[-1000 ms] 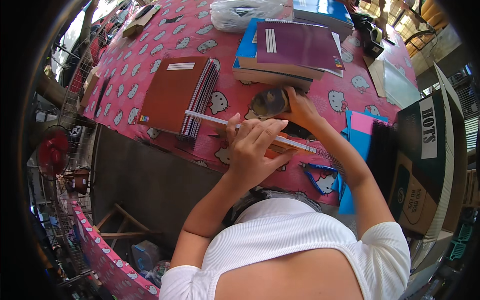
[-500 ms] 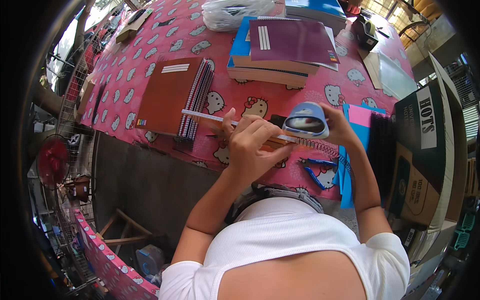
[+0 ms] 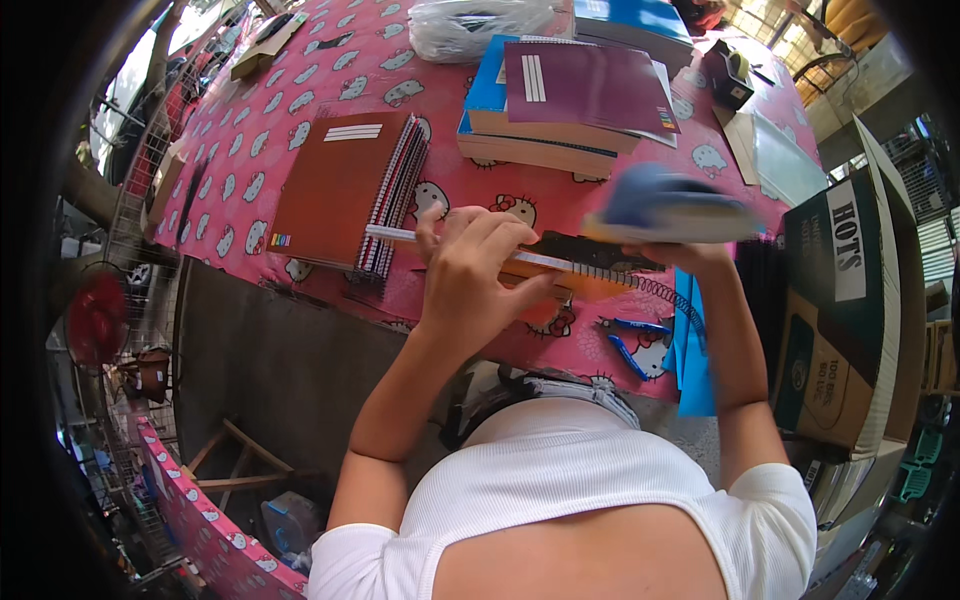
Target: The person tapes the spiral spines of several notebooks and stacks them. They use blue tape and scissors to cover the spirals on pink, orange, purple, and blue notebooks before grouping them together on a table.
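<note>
My left hand (image 3: 478, 262) is closed around a thin stack of notebook pages (image 3: 388, 233), held with its edge facing up. A dark wire spiral coil (image 3: 655, 291) runs through the right part of that edge, and its loose end trails toward the blue sheets. In my right hand (image 3: 692, 258) is a blue slipper (image 3: 665, 205) with a pale sole, smeared by motion just above the coil. Blue-handled wire cutters (image 3: 630, 345) lie spread on the table below the coil.
Brown spiral notebooks (image 3: 335, 190) are piled at left. A purple notebook (image 3: 590, 88) tops a thick stack of pages behind my hands. Blue sheets (image 3: 697, 385) and a tall cardboard box (image 3: 840, 300) stand at right. A plastic bag (image 3: 475, 28) and tape dispenser (image 3: 728, 75) are farther back.
The slipper has swung to the right and turned from its opening to a side-on view. My left hand has shifted slightly left, and more coil sits along the pages' edge.
</note>
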`<state>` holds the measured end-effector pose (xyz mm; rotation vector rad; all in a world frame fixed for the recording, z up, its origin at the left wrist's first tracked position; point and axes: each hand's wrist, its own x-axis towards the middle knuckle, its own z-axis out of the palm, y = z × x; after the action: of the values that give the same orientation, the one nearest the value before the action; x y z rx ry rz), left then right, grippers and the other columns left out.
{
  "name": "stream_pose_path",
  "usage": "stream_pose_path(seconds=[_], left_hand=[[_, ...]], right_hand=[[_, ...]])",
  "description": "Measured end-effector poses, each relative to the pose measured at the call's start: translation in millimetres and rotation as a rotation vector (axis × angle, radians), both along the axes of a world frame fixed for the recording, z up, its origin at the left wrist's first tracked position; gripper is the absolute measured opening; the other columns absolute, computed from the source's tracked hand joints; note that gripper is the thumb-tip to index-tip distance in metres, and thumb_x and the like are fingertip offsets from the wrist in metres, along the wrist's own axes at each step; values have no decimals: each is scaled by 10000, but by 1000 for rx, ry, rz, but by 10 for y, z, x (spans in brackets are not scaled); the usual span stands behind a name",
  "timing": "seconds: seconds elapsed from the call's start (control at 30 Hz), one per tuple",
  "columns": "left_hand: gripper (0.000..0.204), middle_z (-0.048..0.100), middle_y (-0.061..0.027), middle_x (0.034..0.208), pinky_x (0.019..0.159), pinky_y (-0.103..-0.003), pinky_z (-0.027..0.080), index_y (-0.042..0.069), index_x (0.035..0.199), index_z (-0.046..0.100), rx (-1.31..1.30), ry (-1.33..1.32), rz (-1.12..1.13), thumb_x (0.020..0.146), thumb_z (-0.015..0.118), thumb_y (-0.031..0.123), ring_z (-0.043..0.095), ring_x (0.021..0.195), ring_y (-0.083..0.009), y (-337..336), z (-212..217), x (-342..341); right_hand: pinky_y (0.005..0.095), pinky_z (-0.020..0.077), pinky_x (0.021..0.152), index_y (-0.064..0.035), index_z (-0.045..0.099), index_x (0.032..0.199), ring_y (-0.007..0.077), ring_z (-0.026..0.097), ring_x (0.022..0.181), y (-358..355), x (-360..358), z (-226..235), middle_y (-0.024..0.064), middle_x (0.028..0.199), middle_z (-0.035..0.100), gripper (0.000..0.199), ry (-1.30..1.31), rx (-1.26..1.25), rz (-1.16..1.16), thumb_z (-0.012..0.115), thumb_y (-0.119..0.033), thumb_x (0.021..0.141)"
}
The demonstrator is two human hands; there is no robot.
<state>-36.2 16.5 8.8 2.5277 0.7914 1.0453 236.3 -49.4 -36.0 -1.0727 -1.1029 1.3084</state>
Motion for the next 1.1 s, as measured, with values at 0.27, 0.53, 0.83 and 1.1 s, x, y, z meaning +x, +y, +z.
stream_pose_path(seconds=[0.27, 0.53, 0.83, 1.1], left_hand=[[302, 610, 42, 1118, 1028, -665, 24, 179, 739, 684, 20, 83, 186, 547, 848, 343, 451, 1194, -237, 103, -37, -164], [317, 615, 47, 1101, 1003, -715, 25, 182, 768, 687, -22, 35, 212, 560, 837, 369, 449, 1193, -236, 215, -175, -297], [352, 667, -14, 944, 958, -463, 331, 117, 796, 691, -38, -42, 188, 552, 866, 300, 576, 969, -211, 394, -69, -402], [419, 576, -166, 1115, 886, -423, 451, 72, 878, 663, -44, -203, 263, 552, 876, 226, 517, 1099, -324, 440, -160, -621]], right_hand=[[266, 515, 690, -28, 587, 1125, 120, 631, 806, 231, -71, 60, 37, 901, 668, 486, -320, 234, 256, 740, -28, 664], [295, 506, 806, -14, 573, 1132, 146, 611, 909, 370, -312, 87, 70, 998, 645, 518, -543, 197, 286, 765, -36, 651], [320, 498, 881, -8, 573, 1199, 137, 593, 967, 714, -544, 149, 67, 1075, 643, 627, -550, 48, 70, 749, 20, 598], [305, 488, 854, -1, 590, 1143, 127, 594, 987, 788, -773, 168, 50, 1032, 652, 587, 197, -38, 140, 732, 35, 574]])
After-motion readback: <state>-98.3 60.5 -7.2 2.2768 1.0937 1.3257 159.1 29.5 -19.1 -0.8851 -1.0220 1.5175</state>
